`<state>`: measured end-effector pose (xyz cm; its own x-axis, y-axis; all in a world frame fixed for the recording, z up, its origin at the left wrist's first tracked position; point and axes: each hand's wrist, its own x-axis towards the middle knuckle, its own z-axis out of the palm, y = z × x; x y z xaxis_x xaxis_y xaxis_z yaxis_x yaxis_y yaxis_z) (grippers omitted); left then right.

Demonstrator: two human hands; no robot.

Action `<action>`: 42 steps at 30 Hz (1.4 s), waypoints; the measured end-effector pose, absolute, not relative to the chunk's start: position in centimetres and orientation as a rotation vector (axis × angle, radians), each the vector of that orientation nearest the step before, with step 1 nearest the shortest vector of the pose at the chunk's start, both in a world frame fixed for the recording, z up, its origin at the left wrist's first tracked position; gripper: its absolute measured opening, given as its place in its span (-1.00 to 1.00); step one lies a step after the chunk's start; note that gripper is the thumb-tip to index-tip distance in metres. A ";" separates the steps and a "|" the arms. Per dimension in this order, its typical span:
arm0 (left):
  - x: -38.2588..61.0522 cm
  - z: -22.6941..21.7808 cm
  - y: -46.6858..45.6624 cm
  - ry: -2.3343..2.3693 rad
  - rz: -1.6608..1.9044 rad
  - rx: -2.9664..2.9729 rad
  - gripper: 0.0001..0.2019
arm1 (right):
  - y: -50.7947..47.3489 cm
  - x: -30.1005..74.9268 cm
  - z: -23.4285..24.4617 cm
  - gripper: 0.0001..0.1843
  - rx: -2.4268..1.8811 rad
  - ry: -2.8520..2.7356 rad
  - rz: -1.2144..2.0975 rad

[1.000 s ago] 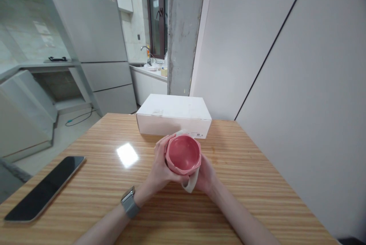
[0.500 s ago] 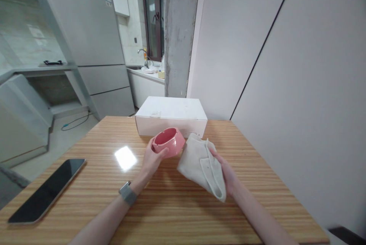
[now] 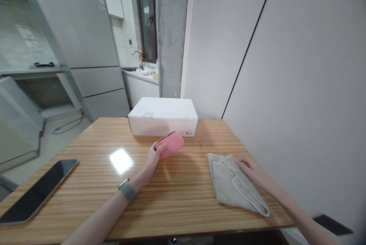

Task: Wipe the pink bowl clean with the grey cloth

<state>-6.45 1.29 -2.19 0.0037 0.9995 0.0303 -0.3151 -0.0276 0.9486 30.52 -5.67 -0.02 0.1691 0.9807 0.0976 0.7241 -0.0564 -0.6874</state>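
My left hand grips a pink faceted bowl by its rim and holds it tilted just above the wooden table, in front of a white box. A grey watch sits on that wrist. My right hand rests on the far edge of a folded beige cloth that lies flat on the table at the right; its fingers lie flat on the fabric.
A dark phone lies face up near the table's left edge. A white wall runs close along the table's right side. Behind the table stand a concrete pillar, a grey fridge and a counter with a sink tap.
The hands have parted. The right hand carried the cloth away from the bowl and laid it flat on the table at the right. The left hand kept the bowl, now tilted away.
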 end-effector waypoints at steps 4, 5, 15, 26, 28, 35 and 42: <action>-3.9 -1.8 1.6 0.925 1.304 1.057 -0.41 | -6.3 30.8 -2.1 -0.58 -1.872 -1.801 0.380; -3.0 -1.7 1.7 0.925 1.301 1.066 -0.41 | -6.5 30.8 -2.5 -0.59 -1.850 -1.840 0.311; 7.2 -1.0 2.5 0.889 1.258 1.434 -0.24 | -7.2 33.4 -2.9 -0.61 -1.756 -2.100 0.124; 13.8 -1.7 4.9 0.955 1.184 1.729 -0.06 | -7.4 34.5 -3.0 -0.48 -1.873 -2.032 0.033; 14.0 -1.8 5.0 0.942 1.175 1.728 -0.06 | -7.5 34.3 -2.5 -0.49 -1.889 -2.017 0.076; 14.5 -2.0 4.2 1.060 1.155 1.640 -0.05 | -7.6 34.7 -2.3 -0.50 -1.886 -1.984 0.121; 15.1 -2.2 3.2 1.103 1.191 1.657 -0.12 | -7.6 35.0 -2.7 -0.51 -1.896 -2.020 0.076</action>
<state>15.06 3.21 -2.19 0.1772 0.9469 0.2682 0.1948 -0.3008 0.9336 35.02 -7.58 -2.71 -0.0280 0.9733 0.2277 0.9534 0.0944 -0.2864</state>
